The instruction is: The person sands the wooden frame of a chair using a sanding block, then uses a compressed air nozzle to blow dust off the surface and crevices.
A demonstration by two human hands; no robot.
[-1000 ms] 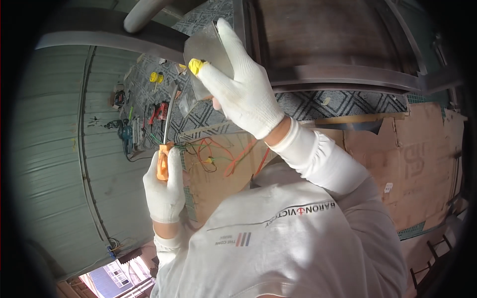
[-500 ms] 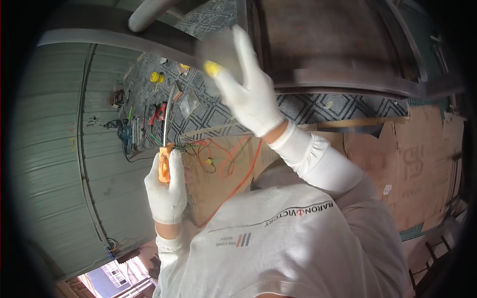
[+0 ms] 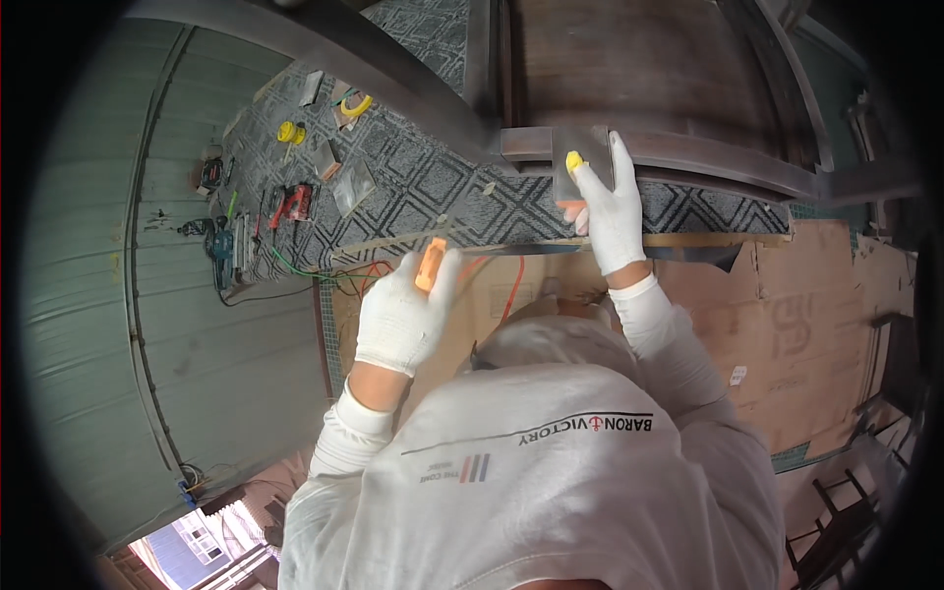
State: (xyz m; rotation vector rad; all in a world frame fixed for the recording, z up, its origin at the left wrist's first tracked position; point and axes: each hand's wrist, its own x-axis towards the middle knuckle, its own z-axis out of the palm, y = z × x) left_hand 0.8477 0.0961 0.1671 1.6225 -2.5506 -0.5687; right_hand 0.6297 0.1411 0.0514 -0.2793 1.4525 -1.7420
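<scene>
My left hand [image 3: 398,313], in a white glove, is closed around the orange handle of a tool [image 3: 431,264]. Its long thin metal part is hardly visible now. My right hand [image 3: 615,221], also gloved and with yellow on the thumb tip, grips a dark grey flat rectangular pad [image 3: 573,182], thumb on top and fingers curled beneath. That pad overlaps the front rail of a dark brown wooden frame [image 3: 678,152]; whether it presses on the rail I cannot tell. The left hand and its tool are apart from the wood.
Beyond the left hand, on a patterned grey carpet [image 3: 413,197], lie a red tool [image 3: 292,205], a teal power tool [image 3: 224,251], a yellow roll [image 3: 291,132] and cables. A dark beam [image 3: 393,74] slants across the top. Cardboard [image 3: 816,334] covers the right side; a green corrugated wall [image 3: 88,295] stands left.
My right hand, blurred before, has moved right and nearer with the pad, over the front rail. My left hand has shifted right and slightly farther away, still gripping the orange handle.
</scene>
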